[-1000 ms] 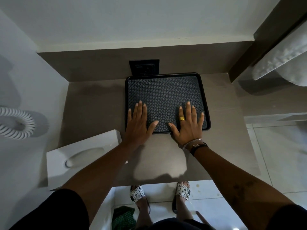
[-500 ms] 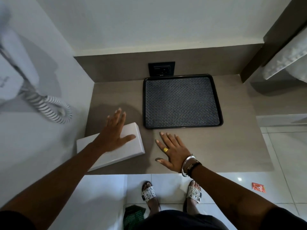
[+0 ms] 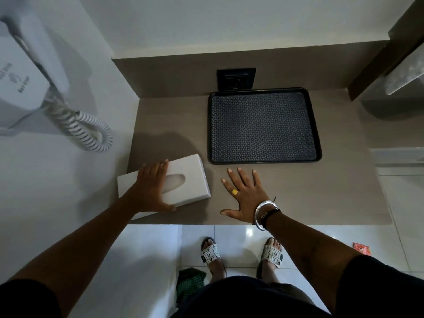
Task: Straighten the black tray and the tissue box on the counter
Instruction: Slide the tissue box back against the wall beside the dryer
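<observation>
The black tray (image 3: 263, 126) with a patterned mat lies square against the back wall of the brown counter (image 3: 321, 191), empty. The white tissue box (image 3: 190, 177) sits askew at the counter's front left corner, its oval slot facing up. My left hand (image 3: 149, 189) lies on top of the box, fingers over its far edge and thumb on its near side. My right hand (image 3: 244, 193) rests flat on the counter with fingers spread, just right of the box and in front of the tray, touching neither.
A wall-mounted hair dryer (image 3: 25, 72) with a coiled cord (image 3: 91, 131) hangs on the left wall. A black socket (image 3: 236, 78) sits behind the tray. The counter's front edge runs just below my hands, above my sandalled feet on white tiles.
Both hands left the tray. My left hand swung left and settled onto the tissue box; my right hand drew back onto the bare counter. The tray has stayed in place.
</observation>
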